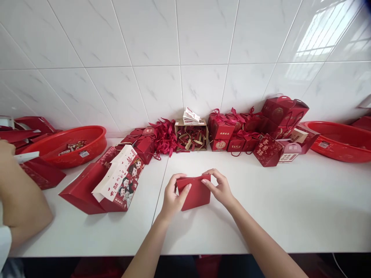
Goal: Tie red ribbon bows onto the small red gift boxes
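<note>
Between my hands a plain red cardboard gift box stands on the white table, its near face toward me. My left hand grips its left upper edge, thumb on the near face and fingers behind. At the upper right corner, my right hand pinches the top edge, thumb in front. The box's far side and its inside are hidden from me. Beyond it, against the wall, sits an open carton of red and tan paper strips, with folded white cards on its top.
Left stand larger red bags, one with a cartoon-printed white flap, near a red basin. A co-worker's arm reaches in at far left. Ribbons and stacked ribboned boxes line the wall. Another red basin stands right.
</note>
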Motion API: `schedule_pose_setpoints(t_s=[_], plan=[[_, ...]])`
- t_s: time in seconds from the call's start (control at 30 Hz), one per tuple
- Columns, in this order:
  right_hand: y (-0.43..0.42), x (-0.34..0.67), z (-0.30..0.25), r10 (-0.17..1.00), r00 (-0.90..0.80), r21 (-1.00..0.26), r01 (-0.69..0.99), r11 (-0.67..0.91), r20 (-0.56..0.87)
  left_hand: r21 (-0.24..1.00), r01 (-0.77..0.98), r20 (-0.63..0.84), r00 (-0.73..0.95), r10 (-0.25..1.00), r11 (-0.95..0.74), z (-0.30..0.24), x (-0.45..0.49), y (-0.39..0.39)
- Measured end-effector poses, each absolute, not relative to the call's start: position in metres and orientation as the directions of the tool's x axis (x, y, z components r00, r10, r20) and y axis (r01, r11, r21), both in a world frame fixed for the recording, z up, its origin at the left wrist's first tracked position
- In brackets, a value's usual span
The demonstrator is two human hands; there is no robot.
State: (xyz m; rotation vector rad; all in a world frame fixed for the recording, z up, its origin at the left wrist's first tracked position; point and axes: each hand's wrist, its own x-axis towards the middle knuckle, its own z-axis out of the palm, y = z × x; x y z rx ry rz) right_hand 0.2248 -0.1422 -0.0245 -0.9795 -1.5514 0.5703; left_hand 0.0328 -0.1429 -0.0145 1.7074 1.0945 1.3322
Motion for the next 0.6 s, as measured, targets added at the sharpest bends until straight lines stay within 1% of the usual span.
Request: schedule_pose_setpoints(t_s=[0.1,0.17,0.27,0.37,0.43,0.5,0.6], plan=[[-0.141,0.224,-0.025,0.865,0.038,-0.849,0.222,0.480,0.499,0.813,0.296,0.495,0.099,0.863,-0.501,-0.016,0.034,-0.139],[-0.139,0.224,-0.024,0.866,0.040,-0.854,0.197,0.481,0.498,0.801,0.275,0.531,0.088,0.843,-0.533,-0.013,0.035,-0.136],[-0.135,0.227,-0.020,0.876,0.005,-0.864,0.165,0.476,0.483,0.843,0.189,0.479,0.161,0.863,-0.503,-0.007,0.032,-0.129],[-0.128,0.232,-0.020,0.891,-0.135,-0.883,0.131,0.450,0.434,0.888,0.121,0.401,0.271,0.875,-0.444,-0.005,0.024,-0.123],[-0.116,0.234,-0.025,0.890,-0.207,-0.889,0.137,0.437,0.405,0.915,0.077,0.360,0.293,0.886,-0.397,-0.007,0.019,-0.121],[-0.097,0.232,-0.033,0.912,-0.186,-0.895,0.196,0.400,0.366,0.939,0.035,0.320,0.277,0.906,-0.343,-0.011,0.017,-0.121],[-0.055,0.223,-0.051,0.952,-0.043,-0.889,0.345,0.300,0.304,0.962,-0.035,0.271,0.274,0.923,-0.272,-0.017,0.017,-0.122]])
